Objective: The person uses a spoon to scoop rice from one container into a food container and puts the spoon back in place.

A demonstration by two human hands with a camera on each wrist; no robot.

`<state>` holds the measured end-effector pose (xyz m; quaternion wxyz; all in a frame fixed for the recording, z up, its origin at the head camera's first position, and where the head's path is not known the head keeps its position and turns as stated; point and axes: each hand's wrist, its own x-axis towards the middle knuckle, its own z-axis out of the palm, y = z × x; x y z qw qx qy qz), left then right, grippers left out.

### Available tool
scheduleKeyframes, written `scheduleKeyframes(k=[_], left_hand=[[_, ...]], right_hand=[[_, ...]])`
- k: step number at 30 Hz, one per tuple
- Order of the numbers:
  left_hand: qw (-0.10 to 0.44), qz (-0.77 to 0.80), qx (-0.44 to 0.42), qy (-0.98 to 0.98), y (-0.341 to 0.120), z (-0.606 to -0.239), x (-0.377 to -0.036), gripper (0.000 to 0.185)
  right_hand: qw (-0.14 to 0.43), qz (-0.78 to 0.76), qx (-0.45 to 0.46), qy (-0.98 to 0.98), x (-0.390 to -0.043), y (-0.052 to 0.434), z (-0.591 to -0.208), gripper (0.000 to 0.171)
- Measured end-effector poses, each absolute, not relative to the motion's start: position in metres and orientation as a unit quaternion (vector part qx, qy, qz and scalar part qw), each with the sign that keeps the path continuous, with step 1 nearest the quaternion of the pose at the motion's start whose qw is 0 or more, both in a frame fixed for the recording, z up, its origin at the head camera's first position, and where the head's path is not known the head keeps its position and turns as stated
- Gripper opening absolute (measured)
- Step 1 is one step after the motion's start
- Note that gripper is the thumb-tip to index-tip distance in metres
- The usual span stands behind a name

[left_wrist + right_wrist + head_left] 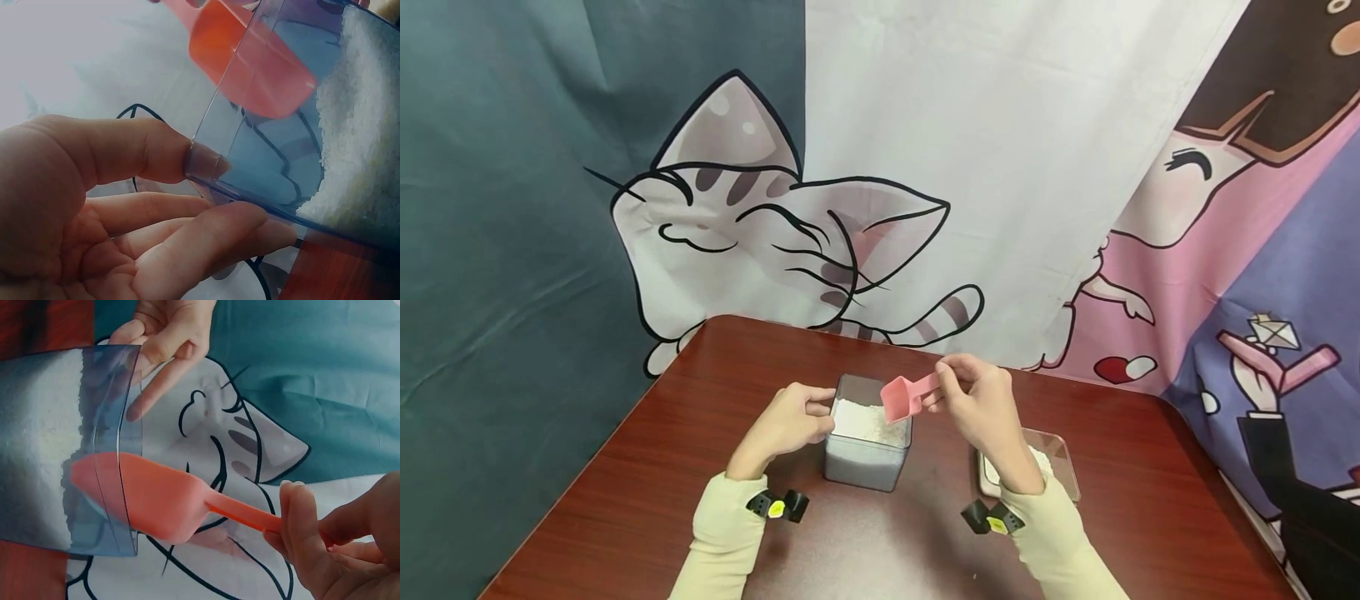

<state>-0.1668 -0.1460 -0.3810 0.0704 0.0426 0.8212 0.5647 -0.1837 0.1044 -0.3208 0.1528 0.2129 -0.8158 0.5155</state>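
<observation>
A clear square container (867, 454) of white grains (865, 422) stands mid-table. My left hand (793, 419) holds its left wall, thumb (156, 153) against the rim and fingers (206, 231) beneath; the container wall (269, 125) and grains (362, 125) fill the left wrist view. My right hand (977, 400) pinches the handle of a pink scoop (906, 398), whose bowl hangs over the container's right rim. In the right wrist view the scoop (156, 497) reaches across the container (69, 450), with my right hand (337, 540) on its handle and the left hand (164, 337) beyond.
A second clear container (1052, 454) with white contents lies behind my right wrist. The reddish-brown table (625, 492) ends at a cartoon cat curtain (760, 225) at the back. Both wrists carry small black cameras (777, 505).
</observation>
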Motion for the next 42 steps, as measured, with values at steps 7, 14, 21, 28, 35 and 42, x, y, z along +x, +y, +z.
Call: scheduleKeyframes(k=[7, 14, 21, 28, 35, 42], left_hand=[[0.068, 0.567, 0.033, 0.820, -0.145, -0.380, -0.165, 0.052], [0.071, 0.570, 0.039, 0.818, -0.144, -0.381, -0.166, 0.053], [0.069, 0.567, 0.038, 0.820, -0.144, -0.381, -0.166, 0.053], [0.068, 0.567, 0.036, 0.820, -0.144, -0.381, -0.166, 0.053], [0.069, 0.568, 0.044, 0.819, -0.143, -0.381, -0.167, 0.055], [0.068, 0.567, 0.034, 0.820, -0.143, -0.382, -0.168, 0.054]], right_hand=[[0.180, 0.431, 0.236, -0.852, -0.185, 0.090, -0.325, 0.011], [0.171, 0.387, 0.242, -0.873, -0.186, 0.081, -0.333, 0.014], [0.146, 0.399, 0.218, -0.879, -0.189, 0.079, -0.341, 0.014], [0.082, 0.449, 0.188, -0.870, -0.196, 0.077, -0.353, 0.014], [0.051, 0.473, 0.162, -0.864, -0.204, 0.077, -0.362, 0.015], [0.053, 0.469, 0.148, -0.869, -0.205, 0.077, -0.363, 0.015]])
